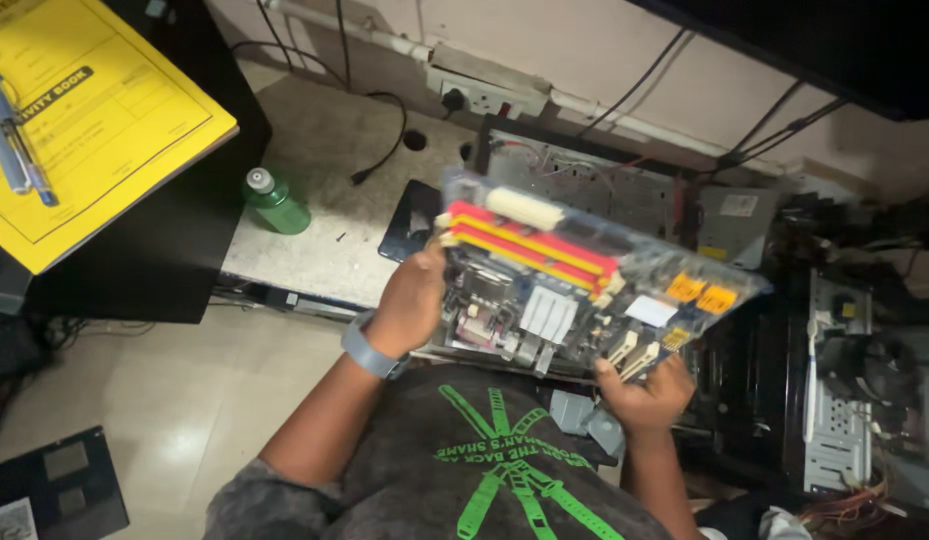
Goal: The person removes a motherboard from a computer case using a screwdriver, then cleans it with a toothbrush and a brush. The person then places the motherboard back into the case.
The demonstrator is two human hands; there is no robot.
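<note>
Left hand, grey band at wrist, curled on the board's left edge, forearm angled up from the lower left. Right hand pinches the near right edge from below. Board held tilted between both hands, above open case. Green bottle well left on counter.

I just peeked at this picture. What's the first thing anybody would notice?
The big circuit board in the middle, with bright red and yellow slots, held up by the left hand and right hand. Next, the yellow book at top left, and a green bottle standing on the counter.
</note>
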